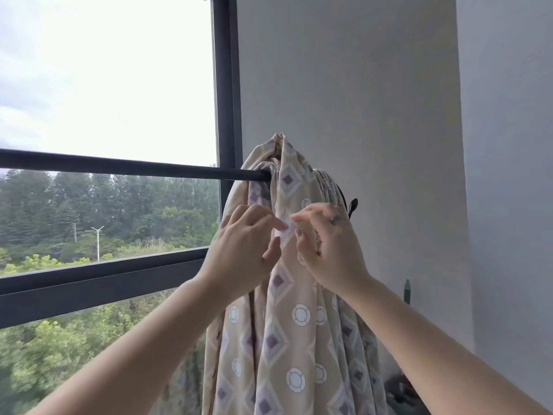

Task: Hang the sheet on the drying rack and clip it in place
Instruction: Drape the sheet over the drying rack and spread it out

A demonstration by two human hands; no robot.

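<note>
A beige sheet (294, 339) with purple diamonds and white circles hangs bunched over the right end of a dark rack bar (134, 167). The cloth rises to a peak above the bar and falls in folds below. My left hand (242, 250) and my right hand (326, 247) are both raised to the sheet just below the bar. Their fingertips meet on one fold, pinching the cloth between them. A ring shows on my right hand. No clip shows in either hand.
A dark hook or bracket (352, 205) sticks out behind the sheet on the right. A grey wall (374, 100) stands close behind. A dark window frame (229, 85) runs to the left, with trees outside. A small dark upright object (407, 292) is at the wall lower right.
</note>
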